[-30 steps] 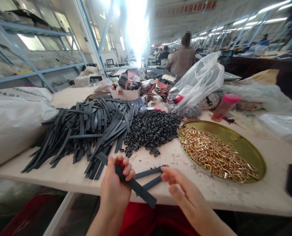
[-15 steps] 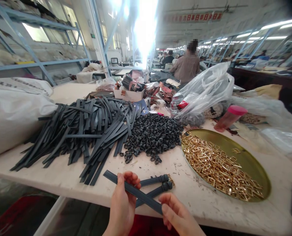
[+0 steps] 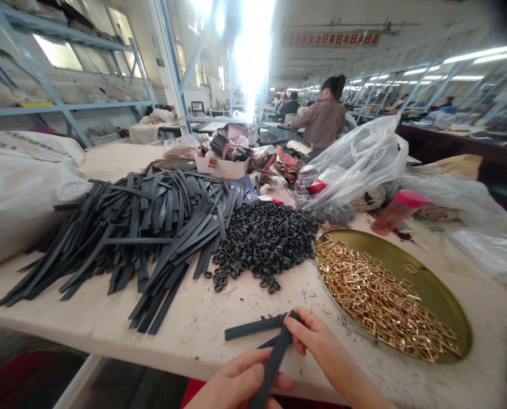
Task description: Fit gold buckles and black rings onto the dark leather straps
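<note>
A dark leather strap (image 3: pixel 274 363) slants between my hands over the table's front edge. My left hand (image 3: pixel 241 378) is closed round its lower part, thumb on top. My right hand (image 3: pixel 311 334) pinches the strap's upper end between thumb and fingers. Just beyond, another dark strap (image 3: pixel 251 328) lies on the table, its right end partly hidden by my right hand. A further strap (image 3: pixel 269 342) shows a short piece under the held one. Black leather loops (image 3: pixel 270 236) lie heaped farther back. Right of my hands, gold buckles (image 3: pixel 390 307) fill much of a round tray (image 3: pixel 432 278).
A big pile of dark straps (image 3: pixel 151 221) spreads over the left of the table (image 3: pixel 185 346). Behind stand a white box (image 3: pixel 223 166), a clear plastic bag (image 3: pixel 356 162) and a pink-lidded jar (image 3: pixel 398 213). A white sack (image 3: pixel 23 193) sits at left; a person (image 3: pixel 324 119) works beyond.
The strap has swung from slanting down rightward to slanting up rightward. My left hand has moved lower and right, my right hand up to the strap's other end. The view has shifted slightly.
</note>
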The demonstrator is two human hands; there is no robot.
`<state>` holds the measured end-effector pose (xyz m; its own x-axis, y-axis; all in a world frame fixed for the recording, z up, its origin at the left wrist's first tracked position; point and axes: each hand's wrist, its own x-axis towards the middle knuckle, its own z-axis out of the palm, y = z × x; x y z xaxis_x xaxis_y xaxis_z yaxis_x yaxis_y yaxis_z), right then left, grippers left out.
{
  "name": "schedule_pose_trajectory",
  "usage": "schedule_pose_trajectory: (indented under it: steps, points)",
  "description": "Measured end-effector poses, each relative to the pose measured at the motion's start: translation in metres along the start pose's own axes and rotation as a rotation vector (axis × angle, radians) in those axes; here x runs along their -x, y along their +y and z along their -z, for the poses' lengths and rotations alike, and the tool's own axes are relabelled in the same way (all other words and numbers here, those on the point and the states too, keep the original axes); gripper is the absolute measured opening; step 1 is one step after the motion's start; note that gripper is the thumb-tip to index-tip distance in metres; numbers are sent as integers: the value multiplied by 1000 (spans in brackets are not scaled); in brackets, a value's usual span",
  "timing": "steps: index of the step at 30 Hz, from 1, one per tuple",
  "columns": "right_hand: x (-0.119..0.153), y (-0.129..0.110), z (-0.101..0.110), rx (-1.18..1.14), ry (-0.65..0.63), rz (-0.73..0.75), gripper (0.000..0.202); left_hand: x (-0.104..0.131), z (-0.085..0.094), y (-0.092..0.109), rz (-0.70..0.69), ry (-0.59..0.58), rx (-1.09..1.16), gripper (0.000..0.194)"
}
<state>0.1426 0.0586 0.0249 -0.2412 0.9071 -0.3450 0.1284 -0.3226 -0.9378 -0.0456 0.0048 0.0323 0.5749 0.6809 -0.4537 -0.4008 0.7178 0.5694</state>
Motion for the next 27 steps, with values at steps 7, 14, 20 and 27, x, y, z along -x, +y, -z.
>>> schedule_pose_trajectory:
  steps: [7,14,20,27]
  points:
    - [-57,-10,5,753,224,275,14,-17,-11,9,-51,303,-46,31]
    - [-84,-1,19,802,279,320,10,-7,-27,8,-60,373,24,33]
    - [-45,-1,39,587,348,344,13,-7,-44,3,-14,306,27,30]
    - [8,10,33,132,369,252,19,-15,-47,-9,29,186,-22,29]
